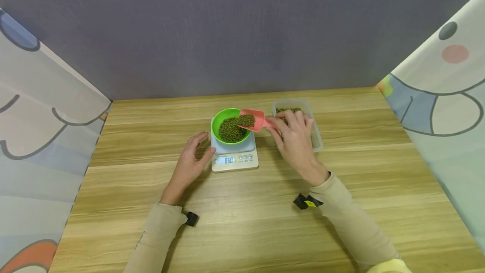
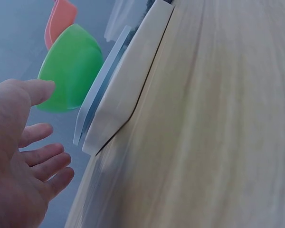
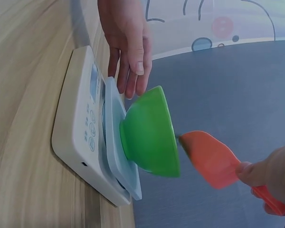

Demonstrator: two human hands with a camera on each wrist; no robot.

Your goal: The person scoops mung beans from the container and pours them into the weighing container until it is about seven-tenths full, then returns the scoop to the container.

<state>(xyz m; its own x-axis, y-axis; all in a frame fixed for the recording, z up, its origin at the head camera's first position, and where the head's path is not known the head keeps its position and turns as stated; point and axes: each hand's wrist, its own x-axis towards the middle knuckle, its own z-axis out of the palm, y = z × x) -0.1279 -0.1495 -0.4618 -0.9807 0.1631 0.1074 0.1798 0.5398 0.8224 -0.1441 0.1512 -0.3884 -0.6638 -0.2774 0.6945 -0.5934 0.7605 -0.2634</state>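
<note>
My right hand [image 1: 297, 140] grips the handle of a pink scoop [image 3: 211, 161] that carries mung beans [image 1: 246, 120]. The scoop's lip reaches over the rim of a green bowl [image 1: 217, 126], above the small green beans heaped inside it. This bowl stands on the pale platform of a white kitchen scale [image 1: 235, 162], whose lit display reads 86.0. On the left side, my left hand [image 1: 191, 159] is held beside the scale and bowl with fingers loosely bent and nothing in them. The left wrist view shows its thumb in front of the bowl's side.
A clear plastic container [image 1: 317, 138] with more green beans stands right of the scale, partly hidden under my right hand. The wooden tabletop [image 1: 242, 214] ends at a dark grey wall panel [image 1: 242, 45]. Cartoon-printed sheets [image 1: 34, 117] border both sides.
</note>
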